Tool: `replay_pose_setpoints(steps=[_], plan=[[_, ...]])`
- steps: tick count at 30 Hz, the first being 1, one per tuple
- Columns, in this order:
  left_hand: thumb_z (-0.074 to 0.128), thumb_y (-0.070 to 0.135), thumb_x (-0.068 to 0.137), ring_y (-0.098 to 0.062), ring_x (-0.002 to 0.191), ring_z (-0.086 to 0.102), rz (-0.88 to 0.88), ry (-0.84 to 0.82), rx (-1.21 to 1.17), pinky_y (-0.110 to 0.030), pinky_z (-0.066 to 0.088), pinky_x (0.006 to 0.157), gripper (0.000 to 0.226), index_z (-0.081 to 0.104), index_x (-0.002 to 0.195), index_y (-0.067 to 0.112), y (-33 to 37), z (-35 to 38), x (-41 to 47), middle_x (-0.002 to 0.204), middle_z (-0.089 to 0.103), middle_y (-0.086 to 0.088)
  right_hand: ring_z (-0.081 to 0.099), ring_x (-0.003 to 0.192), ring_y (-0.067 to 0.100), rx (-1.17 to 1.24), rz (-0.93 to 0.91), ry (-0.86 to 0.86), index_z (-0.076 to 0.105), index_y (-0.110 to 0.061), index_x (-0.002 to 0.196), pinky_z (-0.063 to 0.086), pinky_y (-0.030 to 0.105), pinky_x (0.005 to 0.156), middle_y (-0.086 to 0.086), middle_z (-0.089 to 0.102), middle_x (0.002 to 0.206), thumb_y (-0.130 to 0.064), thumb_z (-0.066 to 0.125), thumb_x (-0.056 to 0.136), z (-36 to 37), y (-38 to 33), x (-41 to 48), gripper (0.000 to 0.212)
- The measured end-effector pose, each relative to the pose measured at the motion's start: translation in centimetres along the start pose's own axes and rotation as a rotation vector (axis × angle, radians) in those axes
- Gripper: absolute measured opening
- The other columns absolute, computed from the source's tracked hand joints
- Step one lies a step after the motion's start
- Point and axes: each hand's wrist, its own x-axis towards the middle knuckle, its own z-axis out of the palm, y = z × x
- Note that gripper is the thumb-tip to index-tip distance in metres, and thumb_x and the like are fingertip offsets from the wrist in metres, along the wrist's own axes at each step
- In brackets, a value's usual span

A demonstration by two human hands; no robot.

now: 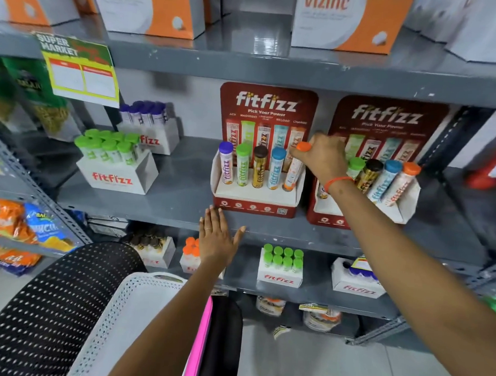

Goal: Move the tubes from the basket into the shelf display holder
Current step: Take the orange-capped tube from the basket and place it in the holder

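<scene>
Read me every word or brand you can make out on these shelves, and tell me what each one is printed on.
"fitfizz", "Pick Your Power": red display holder, repeated on the holder to its right.
"ACV", "RELOAD", "CHARGE": small labels beneath; the two between are blurred.
"fitfizz": white tube boxes and tubes.
"vizinc": orange and white boxes on the top shelf.
"SUPER MARKET": yellow and green price sign; its fields look blank.
Snack bags at left: unreadable.

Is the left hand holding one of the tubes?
No, the left hand is open and flat against the grey shelf edge, holding nothing.
</scene>
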Motion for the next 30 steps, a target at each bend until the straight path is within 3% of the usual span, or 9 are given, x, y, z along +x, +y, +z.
replay_pose_setpoints(steps=[8, 14, 20, 23, 25, 30], plan=[[-0.033, 0.074, 0.061, -0.03, 0.144, -0.006, -0.011, -0.005, 0.015, -0.04, -0.009, 0.113, 0.112, -0.008, 0.148, 0.008, 0.1, 0.0, 0.0, 0.158, -0.005, -0.015, 0.068, 0.083, 0.033, -0.063, -0.014, -0.05, 0.065, -0.005, 0.092, 0.058, 0.038, 0.074, 0.016, 0.073, 0.092, -0.053, 0.07, 0.072, 0.2, -0.3, -0.2, 0.052], [-0.03, 0.075, 0.063, -0.03, 0.144, -0.008, -0.014, 0.003, 0.015, -0.04, -0.01, 0.113, 0.109, -0.01, 0.148, 0.009, 0.0, 0.2, 0.1, 0.158, -0.007, -0.014, 0.066, 0.086, 0.034, -0.051, 0.026, -0.201, 0.064, 0.0, 0.09, 0.051, 0.033, 0.072, 0.019, 0.071, 0.095, -0.037, 0.071, 0.079, 0.4, 0.2, 0.3, 0.039], [-0.023, 0.074, 0.068, -0.03, 0.144, -0.008, -0.021, 0.002, 0.01, -0.04, -0.01, 0.112, 0.103, -0.009, 0.148, 0.01, 0.0, 0.3, 0.0, 0.158, -0.006, -0.013, 0.06, 0.096, 0.036, -0.136, 0.019, -0.313, 0.061, 0.001, 0.098, 0.047, 0.033, 0.077, 0.023, 0.065, 0.105, -0.025, 0.065, 0.084, 0.5, -0.5, 0.8, 0.03], [-0.022, 0.073, 0.069, -0.03, 0.144, -0.007, -0.015, 0.01, 0.015, -0.04, -0.01, 0.112, 0.102, -0.008, 0.149, 0.011, -0.2, 0.4, 0.1, 0.158, -0.005, -0.012, 0.055, 0.105, 0.036, -0.152, 0.009, -0.397, 0.051, -0.005, 0.116, 0.046, 0.037, 0.086, 0.021, 0.059, 0.115, -0.027, 0.059, 0.087, 0.7, -0.3, 0.7, 0.038], [-0.021, 0.073, 0.071, -0.03, 0.144, -0.006, -0.007, 0.023, 0.014, -0.04, -0.01, 0.112, 0.101, -0.008, 0.149, 0.011, -0.3, 0.6, 0.2, 0.158, -0.004, -0.012, 0.055, 0.107, 0.038, -0.193, -0.029, -0.364, 0.045, -0.006, 0.124, 0.046, 0.041, 0.09, 0.022, 0.057, 0.117, -0.028, 0.058, 0.088, 1.1, 0.0, 0.2, 0.044], [-0.017, 0.073, 0.073, -0.03, 0.144, -0.003, 0.009, 0.052, 0.005, -0.039, -0.009, 0.113, 0.099, -0.005, 0.149, 0.01, -0.4, 1.0, 0.2, 0.158, -0.002, -0.012, 0.057, 0.105, 0.038, -0.192, -0.077, -0.262, 0.056, -0.004, 0.118, 0.048, 0.043, 0.089, 0.023, 0.06, 0.113, -0.023, 0.063, 0.087, 1.7, -0.1, 0.0, 0.037]])
